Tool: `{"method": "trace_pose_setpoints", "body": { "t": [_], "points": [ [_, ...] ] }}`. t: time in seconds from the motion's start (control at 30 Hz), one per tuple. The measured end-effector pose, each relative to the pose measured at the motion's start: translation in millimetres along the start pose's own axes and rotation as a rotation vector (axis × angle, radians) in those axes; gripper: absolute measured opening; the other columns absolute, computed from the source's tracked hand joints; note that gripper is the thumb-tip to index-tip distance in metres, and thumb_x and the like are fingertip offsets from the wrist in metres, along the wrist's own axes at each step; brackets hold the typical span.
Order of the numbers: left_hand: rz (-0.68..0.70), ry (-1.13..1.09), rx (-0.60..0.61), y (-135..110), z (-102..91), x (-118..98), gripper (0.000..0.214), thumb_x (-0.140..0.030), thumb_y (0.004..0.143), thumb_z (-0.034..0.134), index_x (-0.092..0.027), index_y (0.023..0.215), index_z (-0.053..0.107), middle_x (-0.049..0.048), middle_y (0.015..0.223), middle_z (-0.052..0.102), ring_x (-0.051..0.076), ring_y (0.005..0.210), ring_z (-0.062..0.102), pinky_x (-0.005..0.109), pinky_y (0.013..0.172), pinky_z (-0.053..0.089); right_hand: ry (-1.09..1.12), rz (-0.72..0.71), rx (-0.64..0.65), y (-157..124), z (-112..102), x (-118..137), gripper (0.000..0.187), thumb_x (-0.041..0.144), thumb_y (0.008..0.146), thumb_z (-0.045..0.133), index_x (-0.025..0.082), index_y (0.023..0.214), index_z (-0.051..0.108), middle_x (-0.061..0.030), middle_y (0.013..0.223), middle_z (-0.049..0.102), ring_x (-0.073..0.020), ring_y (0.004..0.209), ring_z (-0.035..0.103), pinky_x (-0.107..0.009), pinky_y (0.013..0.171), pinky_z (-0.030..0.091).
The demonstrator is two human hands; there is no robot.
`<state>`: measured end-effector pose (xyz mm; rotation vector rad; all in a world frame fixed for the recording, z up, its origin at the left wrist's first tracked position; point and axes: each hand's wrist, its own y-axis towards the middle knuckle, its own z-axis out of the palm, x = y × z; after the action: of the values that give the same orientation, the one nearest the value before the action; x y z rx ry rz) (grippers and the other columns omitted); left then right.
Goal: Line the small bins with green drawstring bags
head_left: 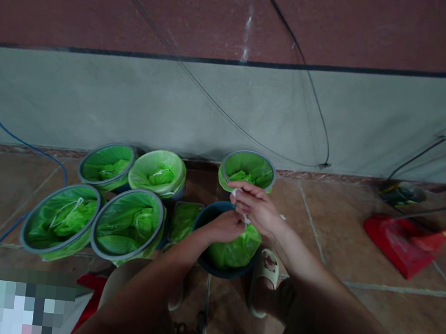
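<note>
Between my feet stands a dark teal bin with a bulging green plastic bag in it. My left hand is closed at the gathered top of this bag, on its white drawstring; the fingertips are partly hidden. Just beside and above it, my right hand has its fingers bent around part of the white drawstring, a bit of which shows at the fingertips. Both hands are close together over the bin, and the bag's neck is largely covered by them.
Several bins with green liners, such as this grey-rimmed bin, stand to the left. Another lined bin is by the wall. A red dustpan lies right. A blue cable runs across the left floor; black cables hang on the wall.
</note>
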<state>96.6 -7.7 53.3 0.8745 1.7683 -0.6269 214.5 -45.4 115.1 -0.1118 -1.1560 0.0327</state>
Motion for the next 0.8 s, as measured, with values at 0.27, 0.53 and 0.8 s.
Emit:
{"method": "trace_pose_setpoints", "body": {
  "t": [0.27,0.53,0.8],
  "points": [
    [-0.230,-0.080,-0.060,2.0,-7.9,-1.1,0.045,-0.043,0.096,0.045,-0.014,0.075,0.072,-0.0002,0.058,0.056,0.012,0.056,0.049,0.024,0.058,0.039,-0.198,-0.012,-0.082,7.3,-27.4,-6.1,0.051,0.023,0.069,0.072,0.028,0.120,0.065,-0.0015,0.104,0.071,-0.0160,0.091,0.064,-0.029,0.081,0.051],
    [-0.369,-0.395,-0.268,2.3,-28.1,7.5,0.043,-0.052,0.084,0.064,-0.011,0.082,0.077,0.0055,0.071,0.069,0.012,0.063,0.056,0.023,0.060,0.040,-1.127,0.061,-0.007,5.2,-53.2,-19.4,0.028,0.031,0.091,0.051,0.018,0.074,0.069,-0.0004,0.062,0.062,-0.0137,0.060,0.051,-0.026,0.061,0.036],
    [-0.178,0.015,-0.195,0.8,-39.8,2.2,0.017,-0.015,0.074,0.065,-0.017,0.083,0.079,0.0018,0.079,0.076,0.017,0.076,0.067,0.027,0.078,0.051,-1.105,0.198,0.224,-2.3,-71.7,-11.5,0.029,0.037,0.087,0.057,0.018,0.069,0.070,-0.0007,0.062,0.065,-0.0139,0.058,0.054,-0.025,0.057,0.039]
  ]
}}
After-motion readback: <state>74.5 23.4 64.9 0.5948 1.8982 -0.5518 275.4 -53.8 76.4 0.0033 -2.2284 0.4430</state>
